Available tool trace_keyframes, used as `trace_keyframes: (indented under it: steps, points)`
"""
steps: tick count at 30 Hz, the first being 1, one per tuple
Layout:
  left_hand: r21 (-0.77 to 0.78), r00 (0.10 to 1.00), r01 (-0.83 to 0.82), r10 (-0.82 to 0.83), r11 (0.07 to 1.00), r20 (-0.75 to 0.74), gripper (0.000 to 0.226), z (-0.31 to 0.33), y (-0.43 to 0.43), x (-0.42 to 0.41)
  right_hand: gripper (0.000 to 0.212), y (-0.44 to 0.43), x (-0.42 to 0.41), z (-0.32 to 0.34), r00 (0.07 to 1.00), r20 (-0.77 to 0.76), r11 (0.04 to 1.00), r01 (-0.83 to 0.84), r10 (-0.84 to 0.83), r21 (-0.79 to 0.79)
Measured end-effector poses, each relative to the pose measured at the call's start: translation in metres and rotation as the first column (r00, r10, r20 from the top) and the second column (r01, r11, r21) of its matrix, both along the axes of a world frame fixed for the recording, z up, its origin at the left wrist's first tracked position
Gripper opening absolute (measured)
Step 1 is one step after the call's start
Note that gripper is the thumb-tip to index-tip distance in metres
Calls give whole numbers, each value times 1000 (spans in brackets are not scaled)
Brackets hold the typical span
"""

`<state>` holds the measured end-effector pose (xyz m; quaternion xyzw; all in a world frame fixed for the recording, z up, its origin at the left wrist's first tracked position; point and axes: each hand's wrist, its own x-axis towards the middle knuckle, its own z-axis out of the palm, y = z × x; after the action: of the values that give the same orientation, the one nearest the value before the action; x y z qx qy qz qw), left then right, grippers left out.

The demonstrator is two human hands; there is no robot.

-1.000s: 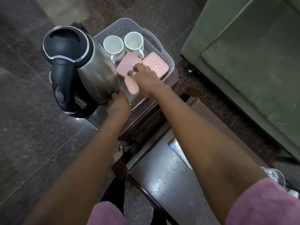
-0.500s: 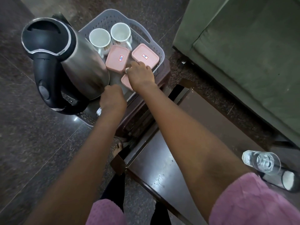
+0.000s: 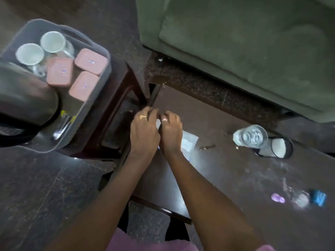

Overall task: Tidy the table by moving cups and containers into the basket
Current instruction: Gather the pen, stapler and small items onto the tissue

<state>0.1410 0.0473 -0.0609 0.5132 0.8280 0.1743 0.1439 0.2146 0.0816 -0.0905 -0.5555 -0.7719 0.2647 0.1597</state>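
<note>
Both hands met at the near left corner of the dark worktop (image 3: 226,178), the left hand (image 3: 145,131) and the right hand (image 3: 171,133) side by side and touching, knuckles up and fingers curled downward. A white sheet (image 3: 188,142) lay on the worktop partly under the right hand. Motion blur and the backs of the hands hid the fingertips, so I could not tell whether either grip pinched the sheet or closed on nothing. The grey basket (image 3: 106,73) sat off the worktop to the left, on a dark wooden stool (image 3: 119,91), well apart from both hands. Inside it, at the far end, stood one white cup (image 3: 30,53) and a second cup (image 3: 53,41) close beside it. Three pink containers were packed next to them: one (image 3: 59,71) just beside the cups, another (image 3: 91,61) against the right wall, and a third (image 3: 84,86) nearer the person. Some cutlery (image 3: 61,127) lay at the basket's near end, and a steel kettle (image 3: 27,98) filled its left side. A clear glass (image 3: 251,135) stood upright on the worktop to the right of the hands, near its far edge. A green sofa (image 3: 244,42) lay beyond the worktop.
</note>
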Motion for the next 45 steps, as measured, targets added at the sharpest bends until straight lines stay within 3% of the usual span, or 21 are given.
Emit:
trace_keyframes:
  steps: [4,8,11,14,17,20,24,28,31,37,39,45]
  points:
    - [-102,971,197,-180,975,155,44,-24,-4,90,32,-24,96,-20,950,-35,940,300,-310,-164]
    - [-121,897,414,-382,902,223,38,-41,-6,185,39,-42,188,-33,723,-97,704,619,-684,-347]
    - [-154,830,534,-480,832,284,40,-51,-8,251,33,-53,257,-43,637,-23,610,727,-771,-316]
    - [-148,770,616,-552,774,320,38,-57,-10,312,22,-62,322,-42,615,62,594,779,-786,-199]
    - [-169,723,677,-605,716,335,40,-61,-10,370,12,-71,384,-40,686,210,706,708,-696,28]
    - [-191,661,744,-661,641,356,43,-65,-8,413,13,-72,437,-36,661,318,712,699,-680,69]
    - [-211,629,773,-677,598,383,41,-72,-3,451,29,-62,501,-46,615,408,678,734,-675,17]
    - [-246,594,804,-715,541,368,51,-80,-1,471,36,-49,546,-54,615,461,689,725,-639,-11]
    - [-279,597,802,-716,529,360,44,-86,-1,480,45,-38,572,-60,607,541,703,710,-582,-41]
    - [-298,629,777,-708,555,321,36,-98,-5,476,48,-20,596,-77,699,542,705,664,-467,-248]
    - [-282,647,762,-684,583,336,30,-99,-6,471,45,-19,596,-82,715,498,707,661,-491,-252]
    - [-291,675,730,-586,618,449,19,-95,-3,447,28,-31,564,-85,563,483,585,802,-670,-123]
